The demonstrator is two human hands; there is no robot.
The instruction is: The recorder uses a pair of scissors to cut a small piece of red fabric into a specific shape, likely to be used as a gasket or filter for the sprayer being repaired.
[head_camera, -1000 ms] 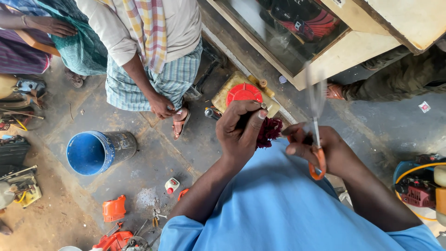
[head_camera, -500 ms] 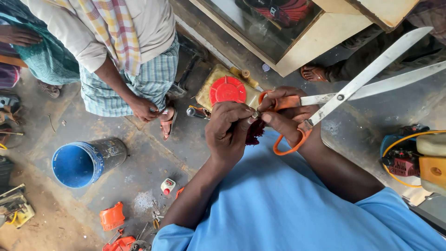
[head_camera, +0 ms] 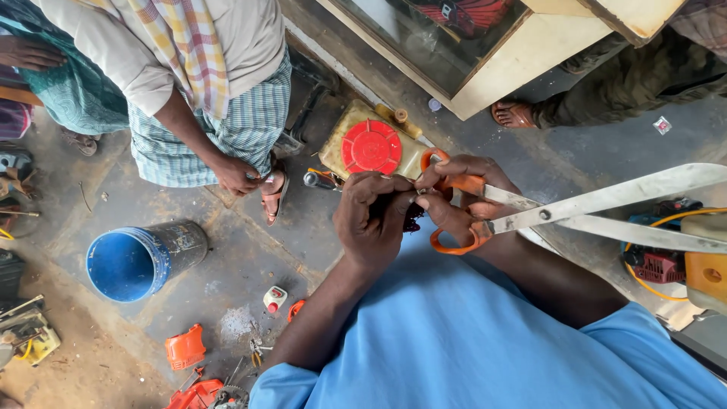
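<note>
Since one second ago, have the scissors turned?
Yes. The scissors, whose blades pointed up then, now point right, away from the red cap, in the right hand.

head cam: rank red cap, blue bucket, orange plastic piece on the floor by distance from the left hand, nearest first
From the left hand:
1. Red cap, just above the hand, on the yellowish tank.
2. Blue bucket, lying on its side to the left, across the floor.
3. Orange plastic piece, lower left, near the frame's bottom edge; close to the bucket's distance, so 2 and 3 are nearly level.

Scissors (head_camera: 606,216) blade tips cut off at right edge, small dark item (head_camera: 413,221) mostly hidden between hands
</note>
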